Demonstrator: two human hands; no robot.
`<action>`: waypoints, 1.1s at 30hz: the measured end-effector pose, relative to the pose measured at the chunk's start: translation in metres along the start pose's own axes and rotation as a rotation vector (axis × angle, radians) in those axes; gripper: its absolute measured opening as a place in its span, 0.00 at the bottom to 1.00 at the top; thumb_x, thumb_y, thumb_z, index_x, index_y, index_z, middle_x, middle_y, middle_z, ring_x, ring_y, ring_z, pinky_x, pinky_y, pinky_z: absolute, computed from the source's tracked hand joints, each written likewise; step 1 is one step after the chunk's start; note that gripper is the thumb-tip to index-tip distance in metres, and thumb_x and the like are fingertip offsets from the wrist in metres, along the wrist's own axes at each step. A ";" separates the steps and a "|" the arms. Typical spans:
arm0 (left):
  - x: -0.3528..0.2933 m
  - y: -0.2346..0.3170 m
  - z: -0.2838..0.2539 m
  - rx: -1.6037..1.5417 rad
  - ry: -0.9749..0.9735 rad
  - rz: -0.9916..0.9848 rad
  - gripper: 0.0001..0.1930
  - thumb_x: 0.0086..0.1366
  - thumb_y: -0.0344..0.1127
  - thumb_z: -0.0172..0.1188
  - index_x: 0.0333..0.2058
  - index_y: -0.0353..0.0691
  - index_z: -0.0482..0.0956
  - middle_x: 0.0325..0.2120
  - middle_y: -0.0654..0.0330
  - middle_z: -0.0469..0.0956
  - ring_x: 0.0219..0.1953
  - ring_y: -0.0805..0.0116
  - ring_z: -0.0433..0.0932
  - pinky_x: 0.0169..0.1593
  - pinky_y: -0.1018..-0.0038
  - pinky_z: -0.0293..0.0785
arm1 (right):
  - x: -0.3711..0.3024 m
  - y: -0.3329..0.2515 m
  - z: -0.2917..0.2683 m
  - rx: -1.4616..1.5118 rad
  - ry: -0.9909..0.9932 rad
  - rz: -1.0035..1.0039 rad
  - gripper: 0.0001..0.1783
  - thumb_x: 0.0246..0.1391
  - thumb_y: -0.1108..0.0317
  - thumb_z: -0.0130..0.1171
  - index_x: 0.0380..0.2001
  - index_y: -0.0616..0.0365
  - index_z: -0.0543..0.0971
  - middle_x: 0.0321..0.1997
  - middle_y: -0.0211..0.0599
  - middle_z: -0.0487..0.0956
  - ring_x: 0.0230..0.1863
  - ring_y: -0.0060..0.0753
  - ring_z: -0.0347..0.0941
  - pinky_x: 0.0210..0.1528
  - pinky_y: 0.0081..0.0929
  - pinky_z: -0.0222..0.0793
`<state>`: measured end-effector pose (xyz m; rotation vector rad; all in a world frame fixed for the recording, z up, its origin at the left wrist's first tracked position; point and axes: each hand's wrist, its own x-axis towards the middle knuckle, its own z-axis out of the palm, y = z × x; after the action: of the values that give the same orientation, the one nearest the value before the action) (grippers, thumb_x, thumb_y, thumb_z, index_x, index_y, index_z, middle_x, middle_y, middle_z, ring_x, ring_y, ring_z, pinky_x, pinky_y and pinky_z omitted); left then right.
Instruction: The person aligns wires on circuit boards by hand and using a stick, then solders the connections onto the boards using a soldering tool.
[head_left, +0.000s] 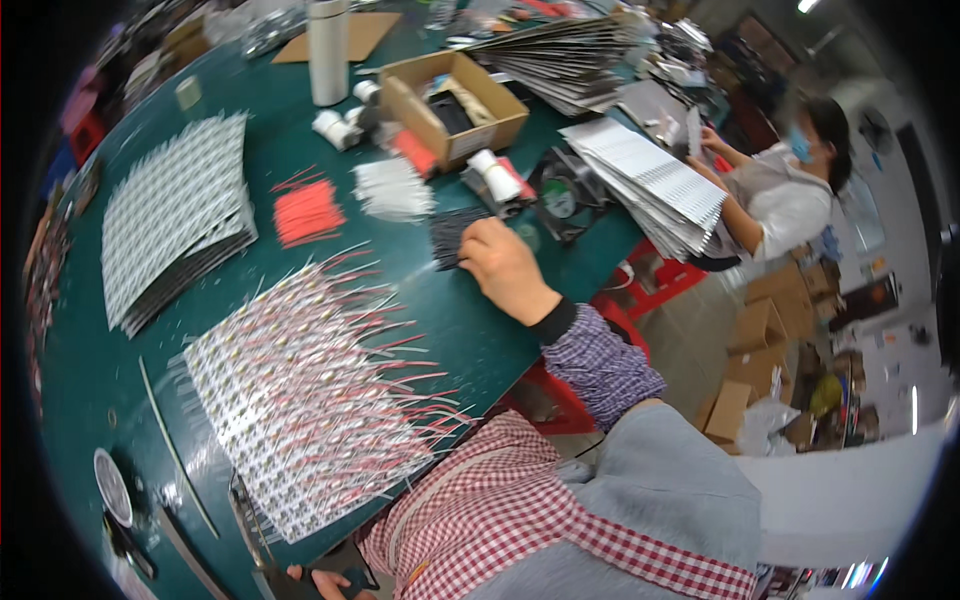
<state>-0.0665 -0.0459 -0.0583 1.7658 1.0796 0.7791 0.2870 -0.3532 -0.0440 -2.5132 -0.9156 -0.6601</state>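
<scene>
My right hand is closed, its fingertips pinching at a pile of short black wires on the table. Partly cut off at the lower edge, my left hand has curled fingers beside a dark object; what it holds is not clear. Between the two lies a white sheet of small circuit boards, bristling with red and white wires over most of its surface. Past its far edge are a pile of red wires and a pile of white wires.
A stack of similar board sheets sits at the left. Farther back stand a cardboard box, a white bottle and a black fan. Across the right corner, a masked person handles stacked silvery sheets.
</scene>
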 end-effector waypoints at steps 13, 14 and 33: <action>0.010 -0.006 -0.001 0.135 -0.166 0.027 0.16 0.62 0.23 0.62 0.49 0.30 0.76 0.24 0.61 0.71 0.24 0.69 0.67 0.31 0.72 0.67 | -0.004 0.010 0.003 -0.043 -0.041 -0.024 0.04 0.48 0.73 0.59 0.30 0.55 0.78 0.32 0.33 0.73 0.38 0.37 0.71 0.40 0.33 0.67; 0.010 -0.009 -0.004 0.148 -0.172 0.028 0.16 0.62 0.23 0.62 0.49 0.30 0.76 0.24 0.61 0.71 0.24 0.69 0.68 0.31 0.72 0.68 | -0.003 0.011 0.003 -0.013 -0.049 0.003 0.04 0.48 0.73 0.60 0.30 0.55 0.78 0.32 0.33 0.73 0.38 0.38 0.71 0.40 0.34 0.68; 0.011 -0.025 -0.032 0.301 -0.298 0.070 0.19 0.56 0.22 0.64 0.48 0.35 0.75 0.29 0.58 0.75 0.28 0.62 0.74 0.34 0.66 0.72 | -0.006 -0.003 0.003 -0.072 0.015 0.017 0.06 0.44 0.74 0.67 0.29 0.58 0.80 0.32 0.31 0.76 0.39 0.36 0.73 0.39 0.33 0.69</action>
<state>-0.0969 -0.0191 -0.0675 2.1041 0.9741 0.3882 0.2822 -0.3525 -0.0492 -2.5726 -0.8786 -0.7178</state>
